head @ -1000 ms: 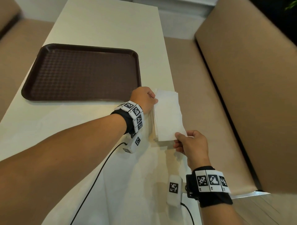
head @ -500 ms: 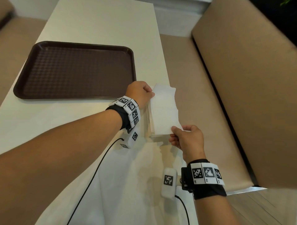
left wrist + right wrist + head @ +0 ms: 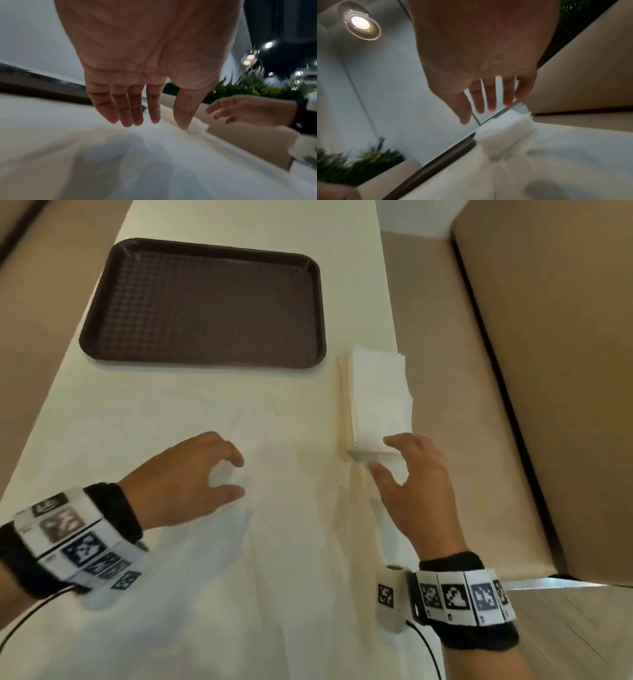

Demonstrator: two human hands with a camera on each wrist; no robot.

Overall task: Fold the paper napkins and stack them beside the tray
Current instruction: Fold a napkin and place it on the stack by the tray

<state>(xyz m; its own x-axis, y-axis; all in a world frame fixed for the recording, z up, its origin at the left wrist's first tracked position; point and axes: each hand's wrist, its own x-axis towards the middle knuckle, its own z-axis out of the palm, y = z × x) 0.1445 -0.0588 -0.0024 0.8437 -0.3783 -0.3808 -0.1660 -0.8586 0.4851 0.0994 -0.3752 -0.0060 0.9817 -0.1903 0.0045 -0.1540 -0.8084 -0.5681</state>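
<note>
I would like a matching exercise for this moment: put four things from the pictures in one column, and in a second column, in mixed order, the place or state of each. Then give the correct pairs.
Things:
1. dark brown plastic tray
2. stack of folded white paper napkins
3. left hand
4. right hand

Places or states:
A. open, fingertips at the near end of the stack
B. lies on the table with nothing on it
C. open above the table, holds nothing
D. beside the tray's right edge, near the table edge

Pairs: 1-B, 2-D, 3-C, 4-A
</note>
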